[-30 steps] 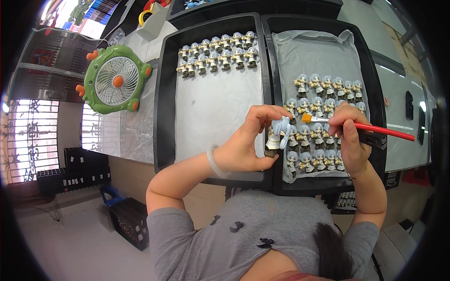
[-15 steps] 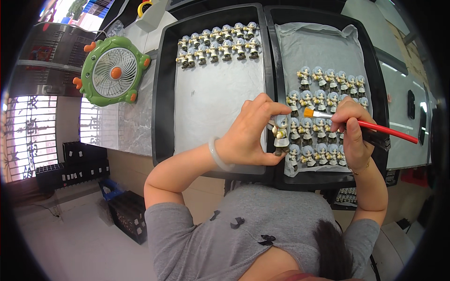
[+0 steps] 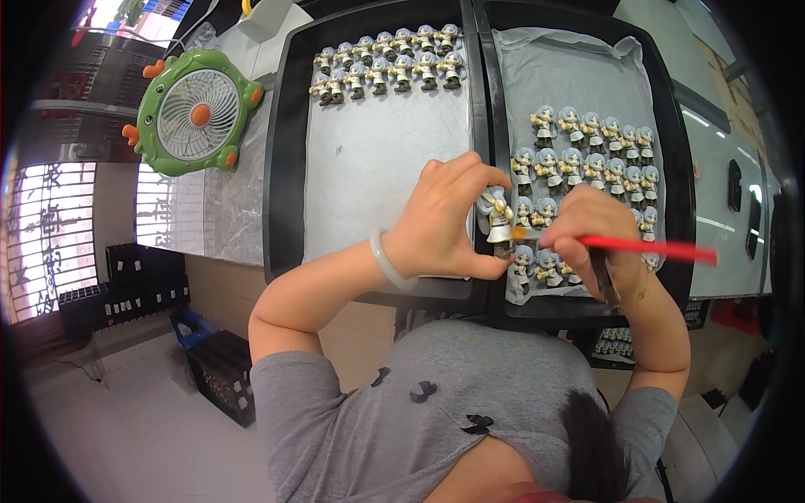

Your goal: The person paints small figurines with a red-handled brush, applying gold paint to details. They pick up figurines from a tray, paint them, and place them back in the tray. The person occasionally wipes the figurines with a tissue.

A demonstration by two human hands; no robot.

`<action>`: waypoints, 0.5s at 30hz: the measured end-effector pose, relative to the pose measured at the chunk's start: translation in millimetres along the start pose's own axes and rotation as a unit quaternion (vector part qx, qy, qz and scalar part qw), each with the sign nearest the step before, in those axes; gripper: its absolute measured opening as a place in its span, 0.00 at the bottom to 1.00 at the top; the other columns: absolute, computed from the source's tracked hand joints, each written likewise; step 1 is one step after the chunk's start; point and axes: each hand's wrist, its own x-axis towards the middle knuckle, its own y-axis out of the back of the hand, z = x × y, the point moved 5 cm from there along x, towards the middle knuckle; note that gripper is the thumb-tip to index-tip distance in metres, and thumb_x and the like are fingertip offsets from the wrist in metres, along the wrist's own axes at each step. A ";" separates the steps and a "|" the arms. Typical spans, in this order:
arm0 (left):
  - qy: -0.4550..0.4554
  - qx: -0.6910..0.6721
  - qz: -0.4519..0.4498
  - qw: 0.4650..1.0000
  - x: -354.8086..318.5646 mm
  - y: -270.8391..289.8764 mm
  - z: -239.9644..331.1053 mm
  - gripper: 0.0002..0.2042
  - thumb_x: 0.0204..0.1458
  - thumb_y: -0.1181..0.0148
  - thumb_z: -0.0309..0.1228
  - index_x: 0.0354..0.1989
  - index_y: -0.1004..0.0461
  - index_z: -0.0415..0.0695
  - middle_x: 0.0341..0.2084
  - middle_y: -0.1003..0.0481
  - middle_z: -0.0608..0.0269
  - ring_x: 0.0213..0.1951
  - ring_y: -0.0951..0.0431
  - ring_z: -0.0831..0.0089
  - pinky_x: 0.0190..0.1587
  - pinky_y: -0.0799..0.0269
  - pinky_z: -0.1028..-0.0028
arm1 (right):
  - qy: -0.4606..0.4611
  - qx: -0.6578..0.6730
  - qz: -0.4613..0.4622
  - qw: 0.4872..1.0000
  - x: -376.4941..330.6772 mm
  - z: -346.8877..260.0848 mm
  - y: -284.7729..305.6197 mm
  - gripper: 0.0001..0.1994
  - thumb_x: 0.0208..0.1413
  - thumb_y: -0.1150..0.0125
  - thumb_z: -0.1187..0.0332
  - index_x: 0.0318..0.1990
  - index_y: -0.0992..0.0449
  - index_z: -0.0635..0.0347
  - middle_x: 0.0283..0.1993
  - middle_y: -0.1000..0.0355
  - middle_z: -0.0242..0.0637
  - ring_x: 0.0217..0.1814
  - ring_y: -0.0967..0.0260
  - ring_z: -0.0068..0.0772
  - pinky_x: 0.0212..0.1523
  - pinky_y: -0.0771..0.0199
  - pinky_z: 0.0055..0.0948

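This looks like a workshop: wide black trays (image 3: 289, 168) hold identical figurines (image 3: 403, 74) in rows, with crates (image 3: 222, 373) nearby.

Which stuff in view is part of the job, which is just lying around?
In the job:
- figurine in the left hand
- red-handled brush in the right hand
- left tray and right tray, both holding rows of similar figurines

Apparently just around:
- green fan
- black crate on the floor
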 end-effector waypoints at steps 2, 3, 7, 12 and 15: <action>-0.004 -0.052 0.009 0.999 -0.3 -3.5 -6.3 0.28 0.24 0.35 0.38 0.40 0.33 0.44 0.30 0.34 0.61 0.33 0.34 0.67 0.38 0.42 0.73 | -0.041 -0.040 0.023 0.998 -4.1 7.0 15.5 0.08 0.49 0.48 0.70 0.21 0.31 0.60 0.18 0.37 0.32 0.20 0.44 0.28 0.22 0.45 0.24; -0.006 -0.072 0.016 0.997 0.1 -1.0 -8.8 0.27 0.25 0.36 0.38 0.40 0.33 0.44 0.31 0.34 0.61 0.34 0.34 0.67 0.38 0.41 0.73 | -0.055 -0.057 0.035 0.996 -4.2 10.4 23.5 0.08 0.49 0.48 0.70 0.21 0.31 0.60 0.18 0.37 0.32 0.20 0.44 0.27 0.22 0.45 0.24; 0.094 -0.226 0.053 0.968 8.6 37.5 -29.1 0.26 0.31 0.36 0.36 0.41 0.36 0.43 0.31 0.33 0.65 0.35 0.33 0.72 0.41 0.40 0.73 | -0.079 0.035 0.149 0.985 -7.2 7.0 43.8 0.12 0.54 0.54 0.68 0.22 0.31 0.63 0.19 0.37 0.30 0.20 0.45 0.19 0.23 0.45 0.19; 0.088 -0.041 0.094 0.991 -8.9 88.4 -56.9 0.29 0.30 0.35 0.31 0.45 0.41 0.45 0.35 0.32 0.60 0.41 0.32 0.68 0.46 0.38 0.72 | -0.082 0.032 0.139 0.986 -7.1 8.2 39.6 0.08 0.53 0.51 0.71 0.24 0.29 0.64 0.22 0.35 0.31 0.21 0.42 0.18 0.22 0.45 0.18; 0.179 0.036 0.131 0.974 -27.6 124.8 -110.0 0.29 0.29 0.37 0.30 0.44 0.41 0.41 0.35 0.31 0.53 0.40 0.30 0.62 0.43 0.34 0.69 | -0.067 0.019 0.126 0.990 -5.4 6.8 35.3 0.08 0.53 0.51 0.71 0.24 0.29 0.63 0.22 0.35 0.31 0.21 0.42 0.18 0.22 0.45 0.17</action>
